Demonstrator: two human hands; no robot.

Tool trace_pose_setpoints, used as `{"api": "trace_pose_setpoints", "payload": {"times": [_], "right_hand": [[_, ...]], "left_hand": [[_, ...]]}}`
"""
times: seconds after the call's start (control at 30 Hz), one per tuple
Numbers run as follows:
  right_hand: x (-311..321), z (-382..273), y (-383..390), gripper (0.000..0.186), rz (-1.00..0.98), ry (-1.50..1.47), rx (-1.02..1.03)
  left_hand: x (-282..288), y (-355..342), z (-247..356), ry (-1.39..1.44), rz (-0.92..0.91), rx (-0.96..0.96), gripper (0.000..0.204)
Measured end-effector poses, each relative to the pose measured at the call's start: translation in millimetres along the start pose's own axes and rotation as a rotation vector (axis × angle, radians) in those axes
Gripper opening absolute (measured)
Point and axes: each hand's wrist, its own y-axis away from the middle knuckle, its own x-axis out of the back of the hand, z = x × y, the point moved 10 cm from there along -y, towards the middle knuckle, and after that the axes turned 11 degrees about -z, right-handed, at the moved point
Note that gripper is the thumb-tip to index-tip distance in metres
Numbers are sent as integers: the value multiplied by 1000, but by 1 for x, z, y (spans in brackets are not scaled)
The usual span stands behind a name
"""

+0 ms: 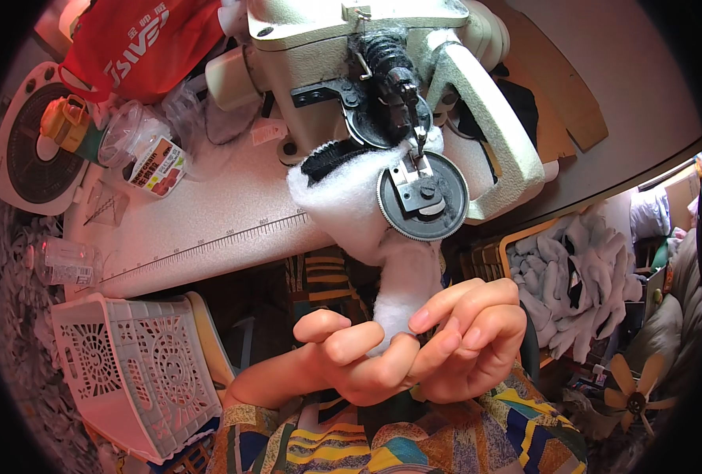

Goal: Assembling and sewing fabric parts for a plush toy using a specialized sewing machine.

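A piece of white plush fabric [343,201] with a black-edged opening lies against the toothed metal disc [438,217] of a pale fur sewing machine [304,47]. Its narrow end hangs over the table's front edge to my hands. My left hand [359,355] is closed around the lower tip, fingers curled up. On the other side my right hand [477,340] has bent fingers, their tips pinching at the fabric's edge and meeting the left fingers. The very tip of the fabric is hidden behind my fingers. The needle part of the machine stands over the fabric at the disc.
At left on the table are a red bag [142,47], a round grey fan-like device [39,146], a plastic tub [138,142] and a clear jar [65,262]. A white plastic crate [142,371] stands below left. A basket of grey-white plush pieces [572,276] and a small fan [635,401] are at right.
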Motion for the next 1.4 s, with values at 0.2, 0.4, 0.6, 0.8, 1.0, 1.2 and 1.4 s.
{"api": "trace_pose_setpoints", "payload": {"times": [0.2, 0.4, 0.6, 0.8, 1.0, 1.2, 1.4], "right_hand": [[0, 2, 0, 14, 42, -48, -8], [-1, 1, 2, 14, 67, -55, 12], [0, 1, 3, 15, 83, -90, 16], [0, 1, 4, 15, 112, -113, 11], [0, 2, 4, 14, 117, -130, 5], [2, 0, 5, 15, 148, -143, 16], [3, 0, 6, 16, 149, -134, 28]], "left_hand": [[-1, -1, 0, 130, 76, 8, 34], [-4, 3, -2, 310, 134, 21, 35], [-6, 2, -3, 400, 102, 2, 41], [-8, 3, -5, 479, 85, 1, 43], [-11, 4, -7, 544, 101, -3, 43], [-11, 2, -6, 582, 96, 2, 42], [-10, 2, -6, 579, 95, 3, 42]]}}
